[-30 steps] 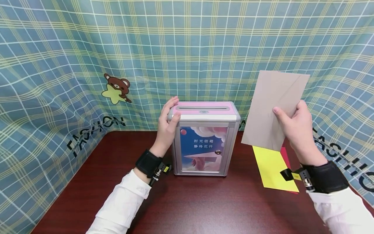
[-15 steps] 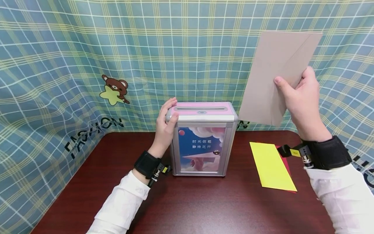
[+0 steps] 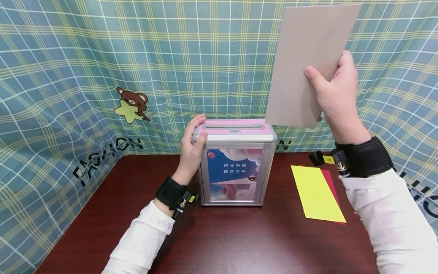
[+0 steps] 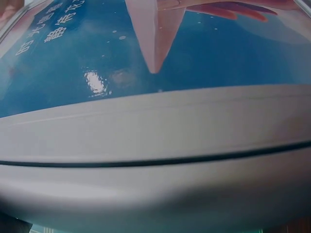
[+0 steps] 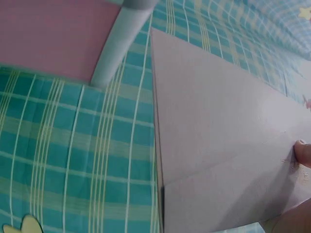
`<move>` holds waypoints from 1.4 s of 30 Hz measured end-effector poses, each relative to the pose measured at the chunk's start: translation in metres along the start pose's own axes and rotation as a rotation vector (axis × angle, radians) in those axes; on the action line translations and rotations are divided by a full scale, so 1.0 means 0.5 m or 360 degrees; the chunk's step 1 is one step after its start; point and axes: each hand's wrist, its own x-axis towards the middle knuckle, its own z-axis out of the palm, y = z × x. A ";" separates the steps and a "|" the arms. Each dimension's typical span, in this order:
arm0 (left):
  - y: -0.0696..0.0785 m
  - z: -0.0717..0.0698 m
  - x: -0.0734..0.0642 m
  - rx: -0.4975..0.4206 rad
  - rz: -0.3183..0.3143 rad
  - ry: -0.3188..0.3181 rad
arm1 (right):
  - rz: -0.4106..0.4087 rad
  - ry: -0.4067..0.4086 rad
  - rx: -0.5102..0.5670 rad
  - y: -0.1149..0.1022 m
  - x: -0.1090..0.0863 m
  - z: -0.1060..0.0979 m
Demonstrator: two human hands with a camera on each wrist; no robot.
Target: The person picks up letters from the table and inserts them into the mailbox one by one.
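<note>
An upright letter box (image 3: 219,133) with a pink top, grey frame and blue picture front stands on the table. A slot (image 3: 236,126) runs along its top. My left hand (image 3: 192,148) holds the box's upper left corner, thumb at the front edge and fingers over the side. Raised to the right of the box, a light grey envelope (image 3: 297,64) is pinched in my right hand (image 3: 338,95), thumb on its near face. Its lower left corner overlaps the box's top right corner in the head view. In the right wrist view the envelope (image 5: 214,111) shows a flap crease beside the pink top (image 5: 48,39).
A yellow envelope (image 3: 318,194) lies on the dark red table (image 3: 232,236) at the right, over a red one (image 3: 330,182). Behind and at both sides hangs a checked blue-green cloth (image 3: 171,57) with a bear print (image 3: 131,104).
My right hand has lifted the grey envelope off above the yellow one, then brought it left toward the box's top. My left hand stays on the box corner.
</note>
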 end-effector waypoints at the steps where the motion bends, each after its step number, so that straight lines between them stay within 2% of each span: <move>1: -0.012 0.000 0.001 0.0000 0.0009 0.0003 | 0.0013 -0.0012 0.0010 -0.001 0.000 0.007; 4: -0.023 -0.001 0.002 0.0006 0.0023 0.0008 | 0.0032 -0.0043 0.0017 0.000 -0.001 0.029; 12: -0.027 -0.003 -0.001 -0.0013 0.0032 0.0008 | 0.0037 -0.0116 0.0202 0.015 0.003 0.102; 19: -0.031 -0.002 -0.004 -0.0002 0.0004 0.0017 | 0.0087 -0.0310 -0.0047 0.012 -0.003 0.164; 22: -0.030 0.000 -0.001 0.0009 0.0009 0.0017 | 0.0075 -0.0415 -0.0079 0.009 -0.005 0.181; 29: -0.027 0.004 0.006 -0.0007 0.0023 0.0034 | 0.0098 -0.0546 -0.0007 0.010 -0.006 0.195; 37: -0.026 0.005 0.007 0.0028 -0.0011 0.0032 | 0.0248 -0.0630 -0.0152 0.041 -0.030 0.195; 42: -0.023 -0.004 0.008 0.0041 -0.0026 -0.0031 | 0.0255 -0.0697 -0.0212 0.058 -0.045 0.182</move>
